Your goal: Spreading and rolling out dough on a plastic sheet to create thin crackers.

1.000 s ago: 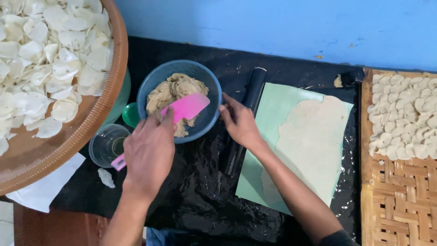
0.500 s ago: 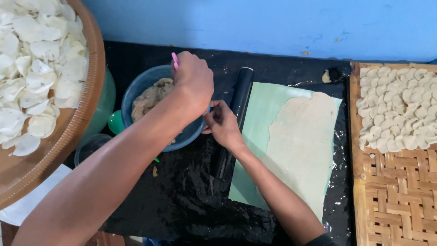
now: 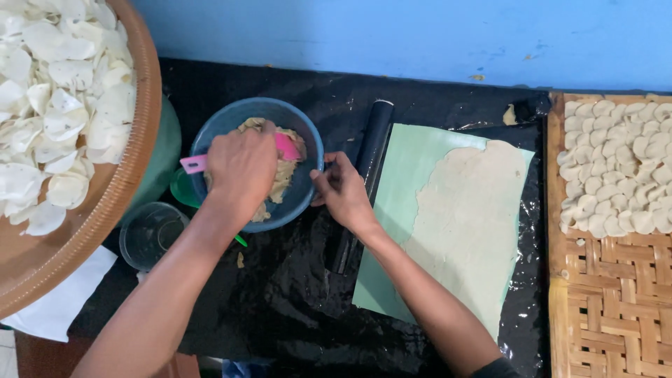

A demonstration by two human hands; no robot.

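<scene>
Just changed: the left hand, a moment ago raised over the far rim with its forearm across the bowl, is now down inside the bowl; the pink scraper, then poking up behind the knuckles, now lies flat on the filling.
What that tells: the scraper's blade is back on the mix, so the working of the filling looks under way again, not finished.
Left hand: palm down, knuckles towards the wall, fingers wrapped tight round the scraper's middle; the pink handle end sticks out to the left, the blade to the right.
Left arm: comes up from the lower left in a long slant, wrist a little bent over the near rim.
Right hand: sits at the bowl's right edge, fingers curled and pressed to the rim, steadying it; whether the thumb hooks inside I cannot tell.
Right arm: runs down to the lower right, across the corner of the green mat.
Bowl: blue, round, on the black plastic sheet, between the two hands.
Filling: pale, lumpy paste heaped in the bowl, partly hidden by the left hand.
Beside it: a black rolling pin just right of the bowl, then the green mat with a thin dough sheet on it.
Left side: a clear cup near the forearm, and a big round tray of folded white pieces.
Far right: a woven tray with small dough rounds.
</scene>
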